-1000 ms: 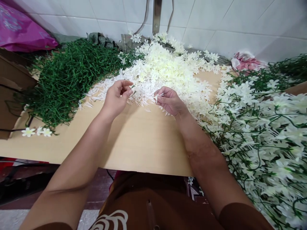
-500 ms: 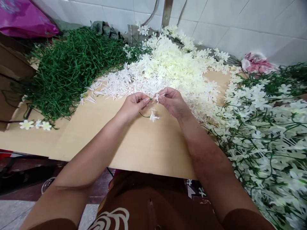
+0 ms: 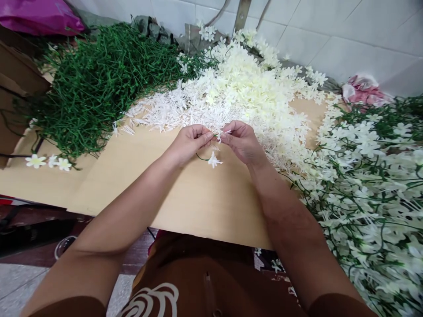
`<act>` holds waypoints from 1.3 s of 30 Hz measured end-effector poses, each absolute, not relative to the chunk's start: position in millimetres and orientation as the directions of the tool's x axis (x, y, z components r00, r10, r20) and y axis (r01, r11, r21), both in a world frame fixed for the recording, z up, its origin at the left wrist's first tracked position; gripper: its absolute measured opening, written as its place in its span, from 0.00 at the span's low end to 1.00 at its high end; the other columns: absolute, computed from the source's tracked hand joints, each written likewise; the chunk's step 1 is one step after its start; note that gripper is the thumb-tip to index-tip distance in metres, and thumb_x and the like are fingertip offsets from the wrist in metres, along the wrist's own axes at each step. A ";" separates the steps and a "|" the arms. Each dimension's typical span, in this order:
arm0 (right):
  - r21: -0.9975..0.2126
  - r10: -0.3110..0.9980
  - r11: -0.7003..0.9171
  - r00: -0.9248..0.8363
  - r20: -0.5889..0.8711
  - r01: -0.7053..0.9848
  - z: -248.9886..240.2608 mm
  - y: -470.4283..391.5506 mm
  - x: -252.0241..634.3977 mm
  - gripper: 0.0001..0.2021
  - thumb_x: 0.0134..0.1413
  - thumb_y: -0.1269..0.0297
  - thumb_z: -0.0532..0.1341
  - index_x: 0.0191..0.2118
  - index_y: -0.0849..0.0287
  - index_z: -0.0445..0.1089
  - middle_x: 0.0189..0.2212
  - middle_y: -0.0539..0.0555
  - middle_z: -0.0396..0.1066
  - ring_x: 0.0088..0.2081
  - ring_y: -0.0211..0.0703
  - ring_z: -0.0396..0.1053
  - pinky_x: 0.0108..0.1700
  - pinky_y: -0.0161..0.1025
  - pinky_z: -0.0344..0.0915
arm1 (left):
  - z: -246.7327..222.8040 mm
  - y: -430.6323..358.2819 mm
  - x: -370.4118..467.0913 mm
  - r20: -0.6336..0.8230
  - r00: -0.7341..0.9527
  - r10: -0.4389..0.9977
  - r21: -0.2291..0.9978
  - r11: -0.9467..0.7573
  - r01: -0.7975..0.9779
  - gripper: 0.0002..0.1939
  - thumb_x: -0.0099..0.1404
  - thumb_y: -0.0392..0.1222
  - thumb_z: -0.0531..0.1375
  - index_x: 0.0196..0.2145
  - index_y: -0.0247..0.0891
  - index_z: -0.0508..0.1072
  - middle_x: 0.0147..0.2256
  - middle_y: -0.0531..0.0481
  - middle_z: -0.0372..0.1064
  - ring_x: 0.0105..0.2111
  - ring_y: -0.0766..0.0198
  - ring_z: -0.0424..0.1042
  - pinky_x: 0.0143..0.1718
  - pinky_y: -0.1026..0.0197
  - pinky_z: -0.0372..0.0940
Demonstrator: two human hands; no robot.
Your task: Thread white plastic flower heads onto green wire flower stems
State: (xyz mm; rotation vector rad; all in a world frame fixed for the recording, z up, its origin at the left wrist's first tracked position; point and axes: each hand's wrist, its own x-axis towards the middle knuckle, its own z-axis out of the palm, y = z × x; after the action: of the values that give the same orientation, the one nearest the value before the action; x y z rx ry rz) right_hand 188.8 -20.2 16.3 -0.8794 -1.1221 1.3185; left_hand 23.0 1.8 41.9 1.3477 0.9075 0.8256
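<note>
Pinched between finger and thumb of my left hand [image 3: 194, 140] is a thin green stem, and one branch of it hangs below with a white flower [image 3: 214, 160] at its end. My right hand [image 3: 243, 140] is closed on a small white flower [image 3: 219, 137] at the stem's other tip. The fingertips of both hands nearly touch. Just behind them lie a heap of thin white stamens [image 3: 178, 110] and a heap of white and pale yellow petals [image 3: 251, 83].
Green stems [image 3: 99, 83] are piled at the back left, beside a cardboard box [image 3: 20, 92]. Finished-looking white flowers on stems [image 3: 370, 189] fill the right side. Three flowers [image 3: 36, 161] lie at the left edge. Tiled wall [image 3: 346, 39] stands behind.
The view has shifted slightly, so the heaps and hands appear a little further right. Both hands keep their pinch, with the stem and flower still between them.
</note>
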 end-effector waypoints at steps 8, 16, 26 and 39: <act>-0.989 0.985 0.128 -0.109 0.135 -0.069 21.3 -23.8 188.2 0.18 0.31 0.56 0.75 0.24 0.58 0.68 0.24 0.46 0.70 0.27 0.33 0.66 0.32 0.34 0.64 | 34.3 3.0 16.8 -0.043 0.473 0.880 0.999 0.027 0.042 0.10 0.53 0.38 0.64 0.21 0.34 0.67 0.18 0.56 0.62 0.20 0.73 0.58 0.23 0.67 0.51; -0.997 0.979 0.076 -0.186 0.081 -0.033 19.2 -27.9 186.7 0.17 0.33 0.58 0.75 0.24 0.58 0.67 0.26 0.48 0.73 0.30 0.36 0.70 0.34 0.36 0.67 | 26.8 6.9 15.5 -0.062 0.521 0.852 0.998 0.044 0.047 0.06 0.54 0.33 0.61 0.21 0.33 0.68 0.19 0.57 0.61 0.21 0.74 0.57 0.24 0.67 0.50; -0.997 0.990 0.067 -0.125 0.063 0.027 4.6 -24.9 185.4 0.18 0.32 0.57 0.75 0.22 0.59 0.67 0.23 0.48 0.70 0.26 0.33 0.67 0.31 0.35 0.65 | 24.2 6.7 23.1 -0.132 0.477 0.869 0.986 0.069 0.149 0.09 0.55 0.29 0.58 0.19 0.34 0.65 0.16 0.59 0.56 0.19 0.74 0.52 0.23 0.66 0.48; -0.999 0.995 0.026 -0.094 0.024 0.028 -0.5 -24.0 183.6 0.19 0.29 0.56 0.76 0.21 0.59 0.67 0.19 0.46 0.67 0.23 0.31 0.62 0.27 0.34 0.60 | 21.1 9.2 21.5 -0.104 0.567 0.817 0.990 0.032 0.136 0.08 0.55 0.30 0.58 0.19 0.34 0.66 0.17 0.59 0.55 0.19 0.74 0.51 0.23 0.65 0.47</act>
State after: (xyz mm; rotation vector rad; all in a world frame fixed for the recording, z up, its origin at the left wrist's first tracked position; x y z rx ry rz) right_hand 183.6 -24.0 -0.5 -1.1665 -1.3118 1.2451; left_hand 21.5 9.2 21.1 1.4707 0.8610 0.6400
